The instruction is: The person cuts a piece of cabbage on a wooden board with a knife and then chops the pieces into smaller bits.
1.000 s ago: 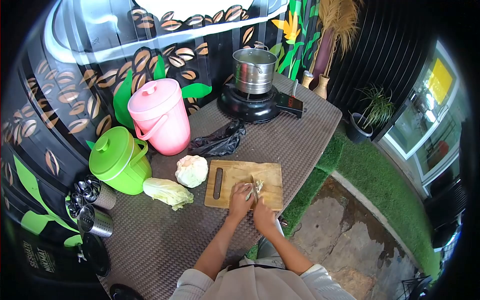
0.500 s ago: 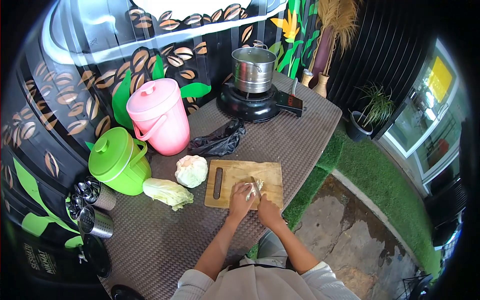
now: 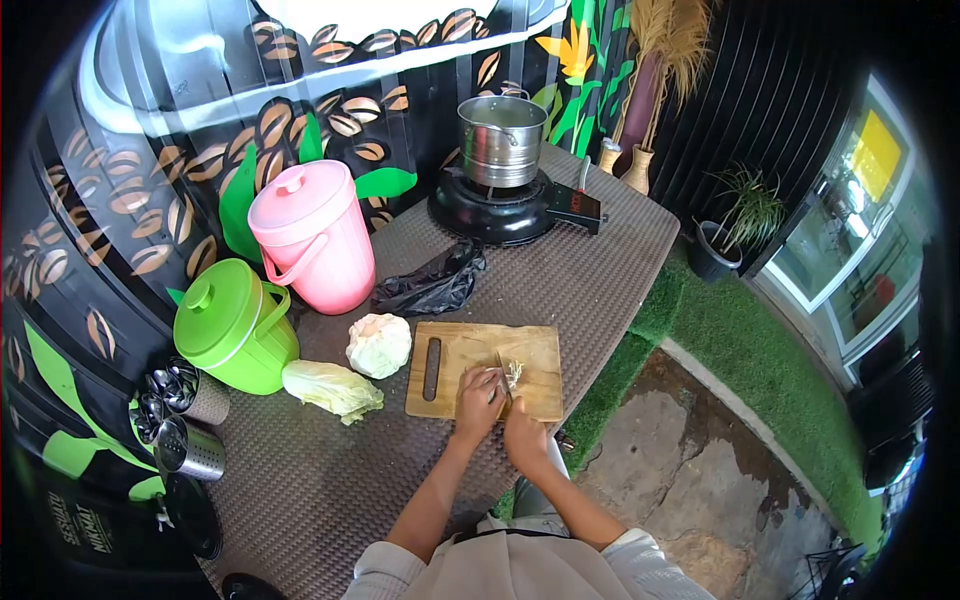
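A wooden cutting board (image 3: 460,350) lies near the table's front edge. On it my left hand (image 3: 478,405) has its fingers bent and pressed together over a pale piece of vegetable, mostly hidden. My right hand (image 3: 524,436) is wrapped round the handle of a knife (image 3: 505,380), whose blade stands right beside my left fingers. Thin pale shreds (image 3: 515,373) lie just right of the blade. Left of the board are a round cabbage (image 3: 379,345) and a long, pale leafy cabbage (image 3: 333,389).
Behind the board is a black plastic bag (image 3: 437,284). A steel pot (image 3: 502,140) sits on a black stove (image 3: 492,212). Pink (image 3: 318,245) and green (image 3: 235,328) lidded containers and utensil holders (image 3: 190,447) stand on the left.
My right hand and the knife handle have moved slightly left and toward my body. My left hand has shifted a little left. The view has also shifted slightly.
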Demonstrator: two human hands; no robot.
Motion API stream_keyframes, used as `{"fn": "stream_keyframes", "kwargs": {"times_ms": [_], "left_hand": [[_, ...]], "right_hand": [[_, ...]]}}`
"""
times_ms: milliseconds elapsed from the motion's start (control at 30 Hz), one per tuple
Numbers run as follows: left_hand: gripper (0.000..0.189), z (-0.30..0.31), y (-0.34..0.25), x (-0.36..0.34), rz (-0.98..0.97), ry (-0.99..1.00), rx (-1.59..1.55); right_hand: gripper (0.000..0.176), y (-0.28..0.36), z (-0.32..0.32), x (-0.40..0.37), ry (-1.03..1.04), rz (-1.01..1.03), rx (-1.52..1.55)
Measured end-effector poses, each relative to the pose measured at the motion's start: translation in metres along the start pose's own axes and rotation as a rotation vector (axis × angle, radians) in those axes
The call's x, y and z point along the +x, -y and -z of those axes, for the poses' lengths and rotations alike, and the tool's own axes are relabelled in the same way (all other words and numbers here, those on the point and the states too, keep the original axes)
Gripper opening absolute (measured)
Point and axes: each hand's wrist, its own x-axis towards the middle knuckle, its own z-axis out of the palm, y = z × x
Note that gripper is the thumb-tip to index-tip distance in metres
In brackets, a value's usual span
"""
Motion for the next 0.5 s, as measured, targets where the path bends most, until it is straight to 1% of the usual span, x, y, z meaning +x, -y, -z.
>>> {"fn": "stream_keyframes", "kwargs": {"times_ms": [100, 167, 200, 233, 300, 333, 400, 433, 500], "left_hand": [[0.028, 0.001, -0.004, 0.0, 0.047, -0.015, -0.071], [0.027, -0.002, 0.001, -0.003, 0.018, -0.007, -0.021], [0.027, -0.003, 0.002, -0.002, -0.008, -0.012, 0.029], [0.027, -0.003, 0.001, -0.001, -0.012, -0.013, 0.03], [0.026, -0.002, -0.001, -0.001, 0.015, -0.043, -0.01], [0.026, -0.001, -0.003, 0.0, 0.014, -0.047, -0.011], [0.026, 0.0, -0.004, 0.0, 0.021, -0.049, -0.028], [0.026, -0.001, -0.003, -0.001, 0.025, -0.047, -0.028], [0.025, -0.002, -0.001, -0.002, 0.012, -0.028, -0.004]], "right_hand": [[0.036, -0.005, -0.014, 0.01, -0.029, -0.043, 0.061], [0.036, -0.02, -0.01, 0.021, -0.043, 0.167, -0.026], [0.035, -0.016, 0.001, 0.017, -0.072, 0.116, -0.006], [0.035, -0.012, 0.009, 0.009, -0.076, 0.116, -0.006], [0.034, -0.004, 0.013, -0.006, 0.005, 0.037, -0.006], [0.034, -0.003, 0.003, -0.006, 0.003, 0.038, -0.008], [0.034, -0.003, -0.022, 0.0, -0.158, -0.031, 0.012], [0.034, -0.008, -0.024, 0.005, -0.154, -0.031, 0.012], [0.029, -0.02, -0.018, 0.021, -0.082, 0.104, 0.008]]}}
